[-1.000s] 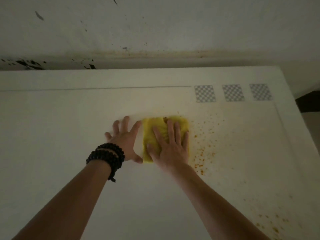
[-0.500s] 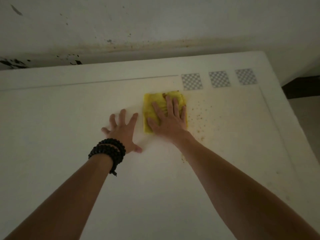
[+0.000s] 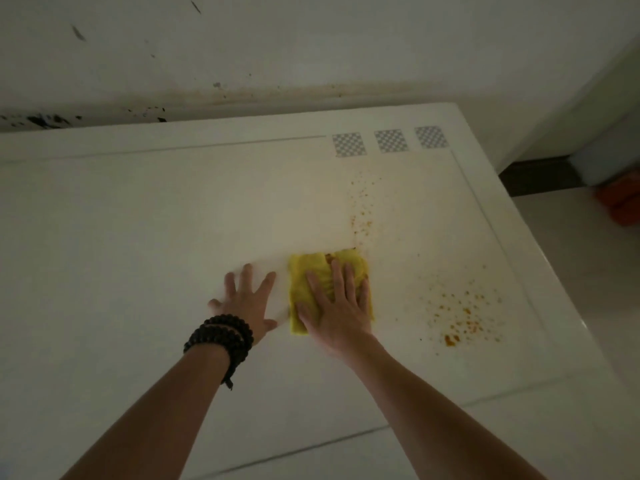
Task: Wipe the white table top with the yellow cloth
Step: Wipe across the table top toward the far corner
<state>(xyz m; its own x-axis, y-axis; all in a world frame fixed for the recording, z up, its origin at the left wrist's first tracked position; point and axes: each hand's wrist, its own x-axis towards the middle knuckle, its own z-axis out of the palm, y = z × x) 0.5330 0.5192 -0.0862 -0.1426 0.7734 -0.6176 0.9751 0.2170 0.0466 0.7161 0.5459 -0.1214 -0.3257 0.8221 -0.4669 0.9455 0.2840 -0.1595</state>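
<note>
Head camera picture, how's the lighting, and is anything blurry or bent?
Head view: dim, flat light, no hard shadows or glare on the white table top. The yellow cloth under the right hand and the orange specks read clearly. Wide-angle lens bows the table's edges; fingers look slightly soft.

The right hand point(image 3: 337, 306) is lying flat, fingers spread, on the folded yellow cloth point(image 3: 311, 271), pressing it against the white table top point(image 3: 138, 237). The left hand point(image 3: 247, 299) is resting palm down just left of the cloth, a dark beaded bracelet point(image 3: 221, 336) circling its wrist. Orange specks point(image 3: 460, 317) are showing to the right of the cloth, with a thinner trail point(image 3: 362, 209) beyond it. Three checkered squares point(image 3: 390, 141) are sitting near the far right corner
</note>
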